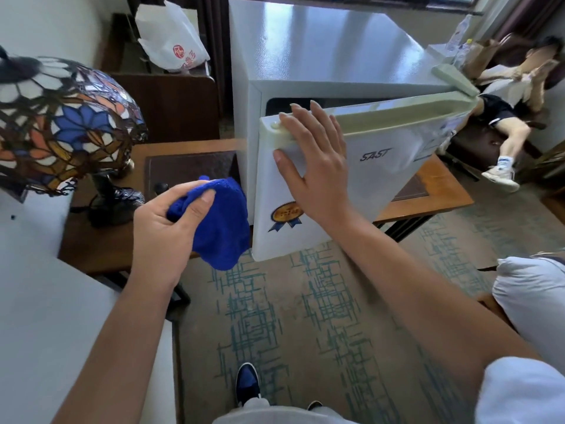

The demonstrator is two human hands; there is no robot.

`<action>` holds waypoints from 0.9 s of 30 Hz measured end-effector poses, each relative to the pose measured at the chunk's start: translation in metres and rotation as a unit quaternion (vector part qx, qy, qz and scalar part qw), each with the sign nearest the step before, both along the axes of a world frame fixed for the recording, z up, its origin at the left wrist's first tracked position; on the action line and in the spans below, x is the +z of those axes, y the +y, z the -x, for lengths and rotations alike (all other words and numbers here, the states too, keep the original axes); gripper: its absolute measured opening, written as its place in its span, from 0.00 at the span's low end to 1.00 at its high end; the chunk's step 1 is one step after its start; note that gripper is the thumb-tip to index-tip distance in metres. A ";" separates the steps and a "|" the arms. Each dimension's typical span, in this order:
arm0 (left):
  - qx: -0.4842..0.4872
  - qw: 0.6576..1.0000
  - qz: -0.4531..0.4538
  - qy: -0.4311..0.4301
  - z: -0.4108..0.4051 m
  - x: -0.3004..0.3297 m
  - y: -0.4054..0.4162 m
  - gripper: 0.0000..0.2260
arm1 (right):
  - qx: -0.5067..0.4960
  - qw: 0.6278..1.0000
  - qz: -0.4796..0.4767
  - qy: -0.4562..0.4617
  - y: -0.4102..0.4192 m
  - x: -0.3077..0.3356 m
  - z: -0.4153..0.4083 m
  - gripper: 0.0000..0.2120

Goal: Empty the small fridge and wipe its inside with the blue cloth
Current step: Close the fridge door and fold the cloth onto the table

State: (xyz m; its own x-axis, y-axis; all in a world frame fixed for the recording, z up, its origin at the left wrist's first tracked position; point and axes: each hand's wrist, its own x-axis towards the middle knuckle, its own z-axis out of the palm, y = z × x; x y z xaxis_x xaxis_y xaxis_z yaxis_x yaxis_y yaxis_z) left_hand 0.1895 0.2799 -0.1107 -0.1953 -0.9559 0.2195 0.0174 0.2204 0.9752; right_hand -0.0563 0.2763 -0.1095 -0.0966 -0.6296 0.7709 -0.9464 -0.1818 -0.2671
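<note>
The small white fridge (321, 47) stands on a low wooden table, straight ahead. Its door (385, 172), marked SAST, hangs partly ajar, hinged on the right, so only a dark slit of the inside shows. My right hand (312, 157) lies flat with spread fingers on the door's upper left corner, over the handle edge. My left hand (166, 231) is closed around the bunched blue cloth (223, 228), held in front of the fridge's lower left corner. What the fridge holds is hidden.
A stained-glass lamp (61, 123) stands on the table (101, 252) to the left. A white plastic bag (171, 38) sits behind. Another person (513, 111) sits in a chair at the right. A pillow (532, 295) lies near right. Patterned carpet (305, 316) covers the floor.
</note>
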 end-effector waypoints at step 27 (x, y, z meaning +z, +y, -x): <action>0.030 0.998 -0.042 0.029 -0.009 -0.009 -0.018 0.07 | -0.072 0.987 -0.075 0.125 -0.057 0.003 0.005 0.35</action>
State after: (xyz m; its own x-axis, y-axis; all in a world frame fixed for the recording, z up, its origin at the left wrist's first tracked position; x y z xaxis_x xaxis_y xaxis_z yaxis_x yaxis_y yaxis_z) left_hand 0.1986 0.2622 -0.1200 -0.1269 -0.9808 0.1483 0.0635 0.1412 0.9879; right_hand -0.0618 0.2197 -0.1067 -0.0130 -0.7320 0.6812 -0.9992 -0.0163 -0.0366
